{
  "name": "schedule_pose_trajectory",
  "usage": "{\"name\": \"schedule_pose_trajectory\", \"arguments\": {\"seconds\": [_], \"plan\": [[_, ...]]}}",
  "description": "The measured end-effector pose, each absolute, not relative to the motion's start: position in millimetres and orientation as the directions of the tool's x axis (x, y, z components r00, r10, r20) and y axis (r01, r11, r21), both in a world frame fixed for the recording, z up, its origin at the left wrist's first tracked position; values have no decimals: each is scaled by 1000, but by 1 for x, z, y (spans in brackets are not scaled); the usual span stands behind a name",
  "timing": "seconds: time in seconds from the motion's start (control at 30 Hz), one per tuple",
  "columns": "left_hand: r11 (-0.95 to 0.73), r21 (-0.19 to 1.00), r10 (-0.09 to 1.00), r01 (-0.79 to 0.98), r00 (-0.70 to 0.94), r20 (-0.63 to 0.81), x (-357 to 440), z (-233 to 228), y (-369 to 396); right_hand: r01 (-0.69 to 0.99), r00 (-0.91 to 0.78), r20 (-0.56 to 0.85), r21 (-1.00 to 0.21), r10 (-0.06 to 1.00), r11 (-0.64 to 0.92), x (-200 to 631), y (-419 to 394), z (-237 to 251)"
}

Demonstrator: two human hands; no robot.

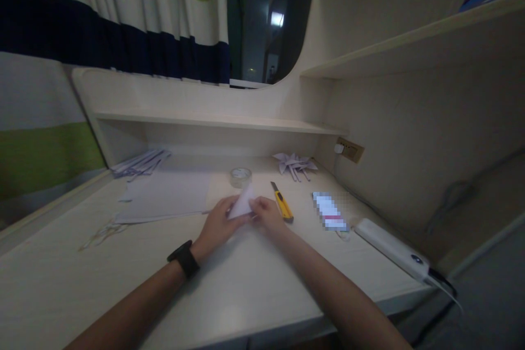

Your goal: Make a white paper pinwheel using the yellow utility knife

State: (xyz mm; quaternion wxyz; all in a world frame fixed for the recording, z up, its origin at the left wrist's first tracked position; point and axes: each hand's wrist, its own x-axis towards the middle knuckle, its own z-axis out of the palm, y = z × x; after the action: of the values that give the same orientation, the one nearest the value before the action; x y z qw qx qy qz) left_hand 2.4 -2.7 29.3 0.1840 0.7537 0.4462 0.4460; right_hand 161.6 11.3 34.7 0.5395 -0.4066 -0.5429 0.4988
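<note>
Both hands meet at the middle of a pale desk (254,284) over a small folded piece of white paper (243,203). My left hand (215,226), with a black band on its wrist, grips the paper's left side. On the right edge of the paper, my right hand (267,213) pinches it with the fingers. The paper stands up in a pointed, triangular shape between them.
A yellow utility knife (282,202) lies just right of my right hand. A tape roll (240,176) sits behind the paper. Paper sheets (168,196) lie left, paper strips (139,164) behind them, folded paper shapes (295,165) at the back right, a white power bank (394,249) far right.
</note>
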Motion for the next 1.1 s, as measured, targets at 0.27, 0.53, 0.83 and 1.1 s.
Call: {"name": "schedule_pose_trajectory", "arguments": {"seconds": [0.27,0.53,0.83,1.1], "plan": [[-580,500,711,644,100,696,-4,31,-2,-165,-162,52,-986,985,25,164,14,30],[-545,438,697,715,96,711,-1,24,-1,-167,-95,135,-979,986,118,164,13,33],[-553,539,726,635,49,686,0,25,-1,-150,-47,122,-982,991,114,164,14,34],[-421,854,904,306,63,423,2,30,-4,-113,-27,180,-978,983,176,171,19,33]]}}
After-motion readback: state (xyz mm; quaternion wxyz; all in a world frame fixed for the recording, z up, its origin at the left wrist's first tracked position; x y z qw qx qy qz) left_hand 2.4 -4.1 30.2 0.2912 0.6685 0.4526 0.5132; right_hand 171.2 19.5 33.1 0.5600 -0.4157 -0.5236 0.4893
